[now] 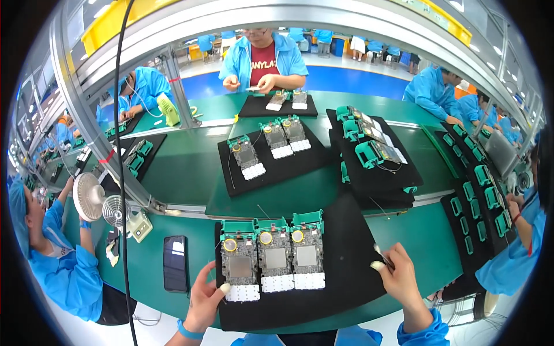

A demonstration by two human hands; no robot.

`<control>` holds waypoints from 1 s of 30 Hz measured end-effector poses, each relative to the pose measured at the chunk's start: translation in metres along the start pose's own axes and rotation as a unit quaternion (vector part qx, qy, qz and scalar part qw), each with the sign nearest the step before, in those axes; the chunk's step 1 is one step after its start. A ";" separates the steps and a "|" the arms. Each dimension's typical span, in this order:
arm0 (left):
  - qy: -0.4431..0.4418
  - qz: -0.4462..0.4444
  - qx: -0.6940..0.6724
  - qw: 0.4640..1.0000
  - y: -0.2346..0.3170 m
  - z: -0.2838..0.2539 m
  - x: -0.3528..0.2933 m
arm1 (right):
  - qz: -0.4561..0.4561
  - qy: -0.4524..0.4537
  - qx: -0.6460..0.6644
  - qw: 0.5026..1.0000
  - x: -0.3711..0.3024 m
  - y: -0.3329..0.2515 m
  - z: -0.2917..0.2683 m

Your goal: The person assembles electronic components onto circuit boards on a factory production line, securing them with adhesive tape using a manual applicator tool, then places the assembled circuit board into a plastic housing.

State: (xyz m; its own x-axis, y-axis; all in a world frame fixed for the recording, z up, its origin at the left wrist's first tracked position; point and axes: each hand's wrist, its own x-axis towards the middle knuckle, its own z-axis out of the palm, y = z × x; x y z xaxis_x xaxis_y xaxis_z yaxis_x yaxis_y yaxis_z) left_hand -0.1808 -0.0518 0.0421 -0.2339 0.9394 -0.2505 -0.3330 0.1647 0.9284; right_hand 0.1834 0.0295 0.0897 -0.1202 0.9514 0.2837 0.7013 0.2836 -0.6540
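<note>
Three circuit boards stand in a row on a black foam mat (352,288) in front of me. Each has a green plastic holder (307,218) at its far end, a round gold-rimmed part and a white pad at its near end. At the mat's left edge, my left hand (203,297) is closed at the near corner of the leftmost circuit board (239,266), its thumb on the white pad. My right hand (400,275), over the mat's right edge, pinches a thin dark tool (385,257); its exact kind is hard to see.
A dark phone (175,263) lies left of the mat, near a white fan (89,197). Beyond are another mat (300,167) with boards and a stack of loaded mats (375,187). A metal post (104,127) and hanging black cable (120,144) stand left. Co-workers sit around.
</note>
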 end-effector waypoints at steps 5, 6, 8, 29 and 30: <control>0.041 0.077 0.009 0.996 0.015 -0.012 0.015 | -0.045 0.010 -0.013 0.999 0.039 -0.017 0.012; 0.019 0.099 0.034 0.994 0.021 -0.014 0.032 | -0.079 0.020 -0.053 0.995 0.060 -0.011 0.023; 0.002 0.154 -0.024 0.988 0.022 -0.031 0.078 | -0.109 0.050 -0.033 0.992 0.114 -0.009 0.053; 0.030 0.371 0.280 0.885 -0.009 0.060 0.199 | 0.225 0.059 -0.310 0.922 0.245 0.204 -0.049; -0.041 0.286 0.263 0.921 -0.017 0.080 0.187 | 0.221 0.078 -0.299 0.925 0.236 0.199 -0.048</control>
State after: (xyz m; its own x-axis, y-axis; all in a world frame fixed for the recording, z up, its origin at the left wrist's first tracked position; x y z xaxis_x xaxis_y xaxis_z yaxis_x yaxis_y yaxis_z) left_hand -0.1461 0.1453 0.0012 -0.1569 0.9335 0.3224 0.3163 -0.2618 0.9118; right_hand 0.3281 0.3043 0.0602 0.3411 0.9163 0.2098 0.9267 -0.2903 -0.2387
